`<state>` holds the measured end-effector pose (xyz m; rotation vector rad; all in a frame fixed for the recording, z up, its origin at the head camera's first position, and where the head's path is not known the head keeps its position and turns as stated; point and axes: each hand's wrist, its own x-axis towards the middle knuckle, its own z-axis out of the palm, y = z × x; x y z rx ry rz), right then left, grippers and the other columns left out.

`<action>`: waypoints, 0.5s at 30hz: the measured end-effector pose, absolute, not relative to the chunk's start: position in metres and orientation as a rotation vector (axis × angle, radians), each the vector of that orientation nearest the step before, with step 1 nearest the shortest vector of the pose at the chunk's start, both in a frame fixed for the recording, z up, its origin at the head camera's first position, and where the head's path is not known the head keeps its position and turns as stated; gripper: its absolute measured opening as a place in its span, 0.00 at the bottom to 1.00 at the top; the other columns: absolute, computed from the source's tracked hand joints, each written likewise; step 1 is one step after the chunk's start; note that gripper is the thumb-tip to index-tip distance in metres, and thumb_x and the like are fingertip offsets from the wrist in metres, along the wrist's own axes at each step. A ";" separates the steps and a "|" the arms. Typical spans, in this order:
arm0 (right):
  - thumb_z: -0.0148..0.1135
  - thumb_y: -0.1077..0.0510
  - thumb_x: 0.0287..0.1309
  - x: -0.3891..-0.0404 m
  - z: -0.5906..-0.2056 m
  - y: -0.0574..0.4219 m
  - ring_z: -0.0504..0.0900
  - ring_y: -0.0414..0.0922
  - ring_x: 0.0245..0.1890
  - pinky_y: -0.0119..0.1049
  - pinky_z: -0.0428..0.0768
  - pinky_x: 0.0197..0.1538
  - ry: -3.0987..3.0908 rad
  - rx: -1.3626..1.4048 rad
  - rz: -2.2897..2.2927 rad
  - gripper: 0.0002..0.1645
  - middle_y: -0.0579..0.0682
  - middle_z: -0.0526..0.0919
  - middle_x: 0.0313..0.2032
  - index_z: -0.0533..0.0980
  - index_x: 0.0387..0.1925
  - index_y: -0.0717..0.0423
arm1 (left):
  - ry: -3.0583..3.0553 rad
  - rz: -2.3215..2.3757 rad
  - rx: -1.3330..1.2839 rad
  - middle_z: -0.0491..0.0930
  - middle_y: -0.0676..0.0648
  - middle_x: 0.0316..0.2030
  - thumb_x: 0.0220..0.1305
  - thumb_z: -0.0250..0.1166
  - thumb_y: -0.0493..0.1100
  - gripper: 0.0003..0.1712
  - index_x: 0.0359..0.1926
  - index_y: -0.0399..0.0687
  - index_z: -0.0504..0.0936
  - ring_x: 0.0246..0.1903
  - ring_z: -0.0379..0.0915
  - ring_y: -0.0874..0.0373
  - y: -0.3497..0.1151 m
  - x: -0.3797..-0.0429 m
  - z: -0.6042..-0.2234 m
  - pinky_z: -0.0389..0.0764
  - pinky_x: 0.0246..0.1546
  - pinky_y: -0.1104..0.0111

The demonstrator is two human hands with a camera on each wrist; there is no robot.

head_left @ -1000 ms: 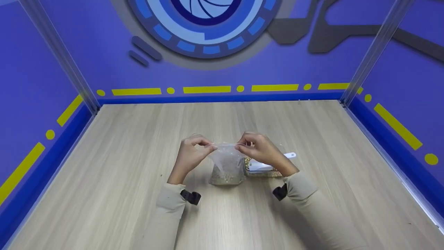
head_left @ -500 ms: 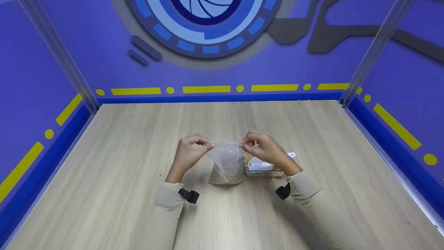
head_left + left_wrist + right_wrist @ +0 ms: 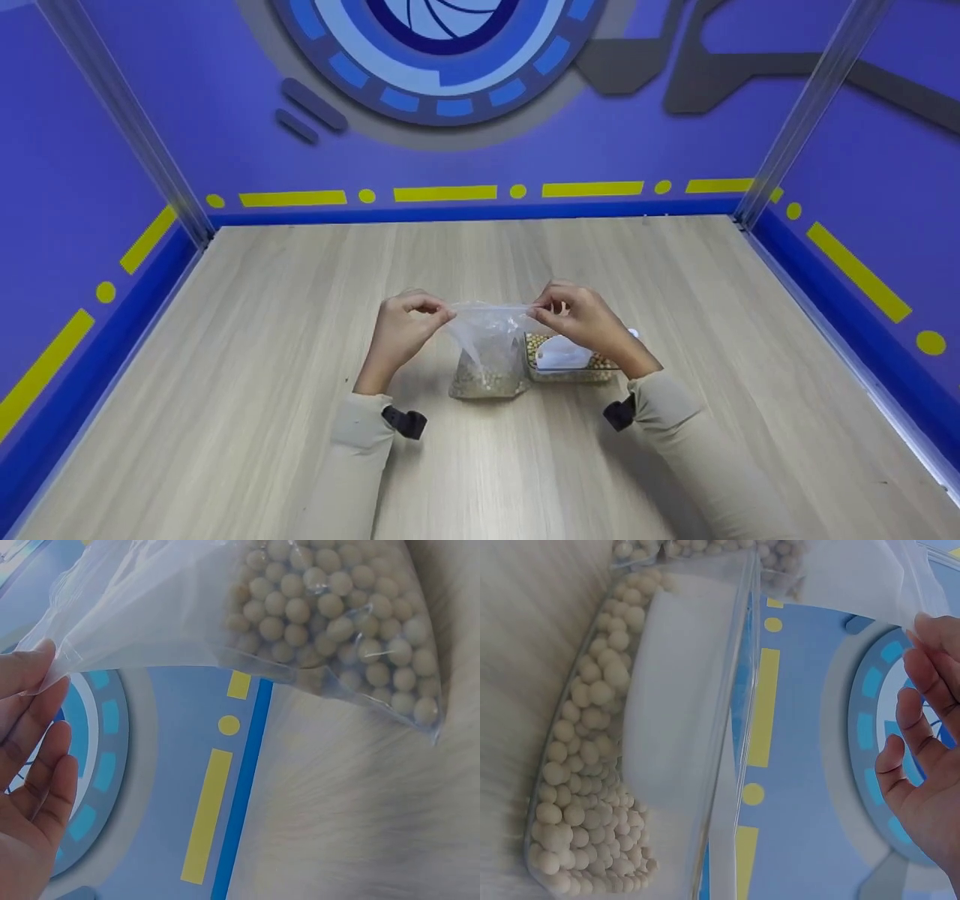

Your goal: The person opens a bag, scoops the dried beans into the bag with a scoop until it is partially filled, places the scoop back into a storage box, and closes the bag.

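Note:
A clear plastic bag (image 3: 489,367) stands on the table with round beige beans (image 3: 330,622) gathered in its bottom. Its top edge is stretched straight between the two hands. My left hand (image 3: 403,330) pinches the left top corner between thumb and index finger; in the left wrist view the other fingers are loosely bent. At the opposite corner, my right hand (image 3: 581,319) pinches the edge the same way. Right of the bag, below the right hand, is a clear container (image 3: 574,378) of similar beans, with a white scoop (image 3: 561,352) lying in it.
The wood-grain table (image 3: 262,315) reaches back to a blue wall panel (image 3: 187,135) with yellow markings. Side panels stand at left and right. Each wrist carries a black camera mount (image 3: 405,422) on a beige sleeve (image 3: 349,465).
Both hands have drawn apart, the left hand leftward and the right hand rightward, sliding along the bag's top edge. The bag's bottom and the container have hardly moved.

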<state>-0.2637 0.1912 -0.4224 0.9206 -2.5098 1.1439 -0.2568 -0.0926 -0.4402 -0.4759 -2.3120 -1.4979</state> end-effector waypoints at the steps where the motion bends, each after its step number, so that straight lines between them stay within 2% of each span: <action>1: 0.64 0.57 0.59 -0.264 -0.423 0.192 0.71 0.36 0.29 0.30 0.70 0.34 -2.511 0.916 1.149 0.06 0.45 0.79 0.27 0.83 0.28 0.53 | -2.315 -1.500 -0.464 0.82 0.53 0.27 0.53 0.72 0.42 0.03 0.27 0.47 0.88 0.32 0.74 0.60 -0.093 -0.257 -0.440 0.77 0.38 0.64; 6: 0.65 0.58 0.58 -0.265 -0.422 0.192 0.71 0.36 0.29 0.30 0.70 0.34 -2.500 0.898 1.164 0.06 0.45 0.79 0.26 0.82 0.26 0.54 | -2.315 -1.521 -0.413 0.82 0.52 0.27 0.53 0.73 0.42 0.04 0.27 0.46 0.88 0.31 0.75 0.59 -0.094 -0.260 -0.441 0.76 0.35 0.68; 15: 0.66 0.59 0.57 -0.268 -0.424 0.189 0.70 0.37 0.27 0.28 0.68 0.30 -2.494 0.864 1.163 0.07 0.45 0.77 0.24 0.81 0.24 0.56 | -2.308 -1.444 -0.452 0.83 0.50 0.27 0.55 0.70 0.38 0.03 0.28 0.44 0.88 0.31 0.75 0.59 -0.094 -0.261 -0.443 0.76 0.37 0.68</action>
